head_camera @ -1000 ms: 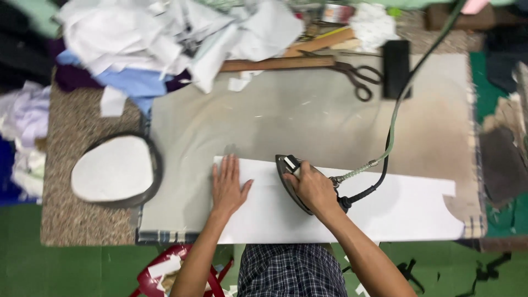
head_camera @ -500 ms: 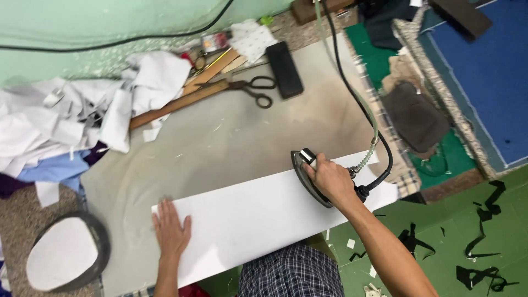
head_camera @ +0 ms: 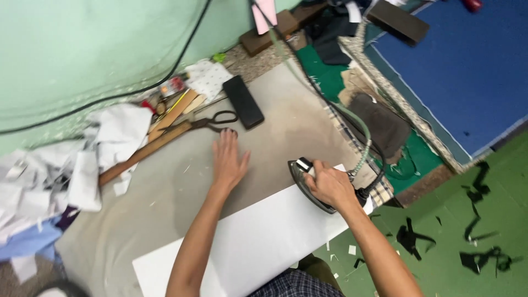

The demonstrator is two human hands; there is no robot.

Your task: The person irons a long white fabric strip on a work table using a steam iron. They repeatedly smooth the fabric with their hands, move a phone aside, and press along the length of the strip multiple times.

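My right hand grips the handle of a dark steam iron that rests on the right end of a long white fabric strip. My left hand is stretched forward with fingers apart, flat above the grey ironing pad, just short of the black scissors. It holds nothing. A green-braided hose and black cord run from the iron's rear up toward the wall.
A wooden ruler, a black rectangular block and small clutter lie at the pad's far edge. White and blue fabric scraps pile at the left. Dark cloth pieces lie to the right; black offcuts litter the green floor.
My left hand lifted off the white strip and reached forward toward the scissors. The iron stayed at the strip's right end. The view swung further to the right.
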